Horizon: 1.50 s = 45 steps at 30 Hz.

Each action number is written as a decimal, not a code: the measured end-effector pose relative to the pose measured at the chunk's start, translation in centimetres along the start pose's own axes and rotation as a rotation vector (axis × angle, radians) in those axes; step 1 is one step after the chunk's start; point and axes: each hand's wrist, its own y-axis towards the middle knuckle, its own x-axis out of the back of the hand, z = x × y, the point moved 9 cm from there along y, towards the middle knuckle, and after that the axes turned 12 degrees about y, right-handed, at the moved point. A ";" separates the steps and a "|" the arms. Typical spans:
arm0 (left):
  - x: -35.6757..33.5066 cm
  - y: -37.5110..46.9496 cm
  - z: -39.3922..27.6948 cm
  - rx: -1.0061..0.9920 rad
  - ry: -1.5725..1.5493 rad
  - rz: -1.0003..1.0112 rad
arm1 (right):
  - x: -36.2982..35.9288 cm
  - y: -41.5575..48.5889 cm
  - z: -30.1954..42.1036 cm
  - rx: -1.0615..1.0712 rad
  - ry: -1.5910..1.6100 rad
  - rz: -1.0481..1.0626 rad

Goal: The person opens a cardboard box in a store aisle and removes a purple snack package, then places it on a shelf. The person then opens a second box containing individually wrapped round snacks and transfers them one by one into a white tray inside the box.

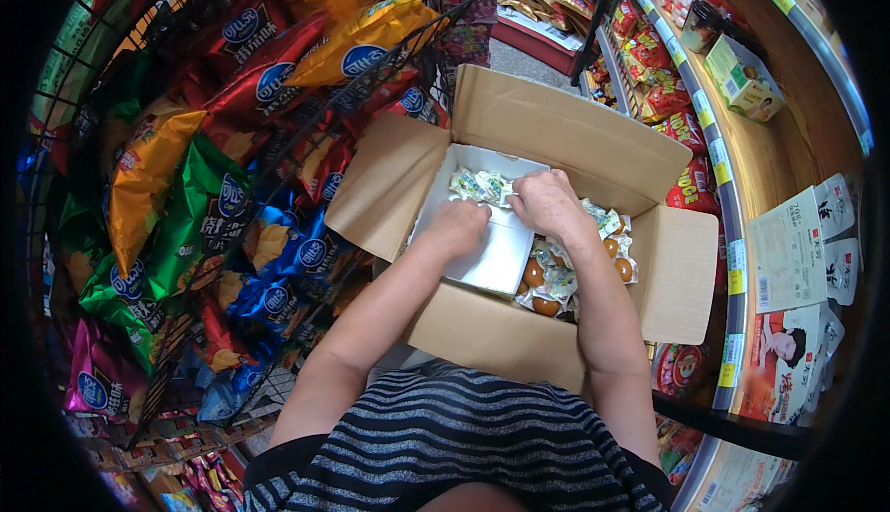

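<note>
An opened brown cardboard carton [497, 334] stands before me with its flaps spread. Inside it, on the left, sits a white paperboard box [497, 251]. Several small clear-and-green printed packets [480, 185] lie at the far end of the white box. My left hand [460, 228] reaches into that box with curled fingers, just nearer to me than the packets. My right hand [549, 202] bends over the box's right wall, fingertips beside the packets. Both hands' fingertips are partly hidden. Brown eggs in clear packets [546, 282] fill the carton's right side, partly under my right forearm.
On the left, a black wire basket [271, 154] is heaped with bagged snacks [215, 213]. On the right, a wooden shelf [754, 157] with price tags holds a small open carton [744, 77] and hanging packs [786, 248]. Red snack bags [692, 185] sit behind the carton's right flap.
</note>
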 end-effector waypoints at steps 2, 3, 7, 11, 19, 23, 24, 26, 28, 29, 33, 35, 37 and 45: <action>-0.1 0.2 0.3 0.037 0.037 -0.048 | 0.2 0.0 0.2 0.023 0.015 -0.013; -0.1 0.4 0.5 0.062 0.014 -0.073 | 0.4 -0.1 0.1 0.010 0.040 -0.023; 0.3 0.5 1.1 0.110 0.022 -0.193 | 3.3 -0.6 -0.4 0.048 0.177 -0.171; -0.1 0.8 1.1 0.121 0.078 -0.218 | 5.5 -3.7 -3.3 -0.045 0.368 -0.299; -0.7 1.5 1.6 0.137 0.027 -0.188 | -0.6 -5.9 -7.7 -0.408 0.243 0.275; -0.6 1.5 2.2 0.171 -0.028 -0.173 | -3.6 -6.0 -6.0 -0.323 0.029 0.552; -0.5 1.5 2.3 0.181 -0.044 -0.178 | -4.2 -6.0 -5.8 -0.329 -0.007 0.581; -0.3 1.5 2.5 0.201 -0.074 -0.158 | -4.3 -5.8 -5.5 -0.336 -0.006 0.562; -0.5 1.4 2.8 0.225 -0.100 -0.096 | -4.3 -5.7 -5.5 -0.353 -0.011 0.567; -0.5 1.4 3.0 0.241 -0.121 -0.071 | -3.9 -5.5 -5.5 -0.352 -0.003 0.538; -0.5 1.1 3.5 0.267 -0.190 -0.038 | -1.4 -5.9 -6.5 -0.428 0.259 0.369; -0.5 1.1 3.8 0.282 -0.216 -0.064 | 0.5 -6.2 -7.7 -0.462 0.519 0.252; -0.8 1.2 4.1 0.308 -0.233 -0.065 | 1.0 -6.0 -7.3 -0.369 0.903 0.113; -1.0 1.4 3.2 0.161 -0.155 -0.064 | 1.9 -4.5 -4.8 0.002 1.682 -0.088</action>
